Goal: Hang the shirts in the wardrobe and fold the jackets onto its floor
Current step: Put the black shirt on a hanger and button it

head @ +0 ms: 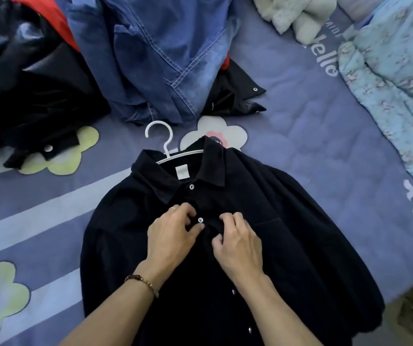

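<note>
A dark navy shirt point(262, 233) lies front-up on the bed point(312, 136), its collar toward the far side and a white hanger point(166, 146) already threaded through the neck, the hook poking out above the collar onto the purple bedspread. The top button under the collar is fastened. The person's left hand point(173, 236) and right hand point(237, 243) meet at the placket just below it: the left fingers point(188, 211) are curled and pinch the fabric edge beside the second white button point(200, 220), while the right fingers point(227, 218) are curled too, gripping the opposite edge of the placket just right of that button. A beaded bracelet point(142, 282) sits on the left wrist and a ring shows on one left finger. More buttons run down the shirt between the forearms. Beyond the hanger a crumpled blue denim jacket point(155, 53) lies in a heap, with a black shiny jacket point(25, 96) spread at the far left, red fabric showing at its top edge. A pale blue floral quilt point(395, 83) lies along the right side of the bed.
</note>
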### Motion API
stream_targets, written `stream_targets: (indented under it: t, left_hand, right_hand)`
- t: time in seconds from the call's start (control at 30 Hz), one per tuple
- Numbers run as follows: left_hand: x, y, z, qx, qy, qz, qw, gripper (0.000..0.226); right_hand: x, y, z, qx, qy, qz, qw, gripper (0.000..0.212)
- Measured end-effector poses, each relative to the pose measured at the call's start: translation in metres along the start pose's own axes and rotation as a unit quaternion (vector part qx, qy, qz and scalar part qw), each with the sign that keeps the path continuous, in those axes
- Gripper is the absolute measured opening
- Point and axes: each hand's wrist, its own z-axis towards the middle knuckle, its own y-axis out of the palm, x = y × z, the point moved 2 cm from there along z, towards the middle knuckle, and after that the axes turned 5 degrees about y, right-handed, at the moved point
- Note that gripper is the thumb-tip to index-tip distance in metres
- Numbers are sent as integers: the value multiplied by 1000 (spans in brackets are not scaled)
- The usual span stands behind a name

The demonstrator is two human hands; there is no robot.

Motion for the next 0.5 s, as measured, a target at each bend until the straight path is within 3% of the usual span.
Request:
stream_targets:
  t: [0.1,0.23,0.33,0.5]
  left_hand:
    - [9,3,5,-11,30,9,999,21]
    - [12,6,9,-30,-6,-4,1000,10]
    - [11,4,10,-53,-45,-13,997,5]
    - [19,0,9,-60,-27,43,997,5]
  right_hand:
    - [2,-2,6,19,17,58,998,21]
    - [8,-6,13,-21,54,192,980,8]
    - [10,-15,18,-71,152,325,931,3]
    - [11,-25,16,-138,234,436,858,11]
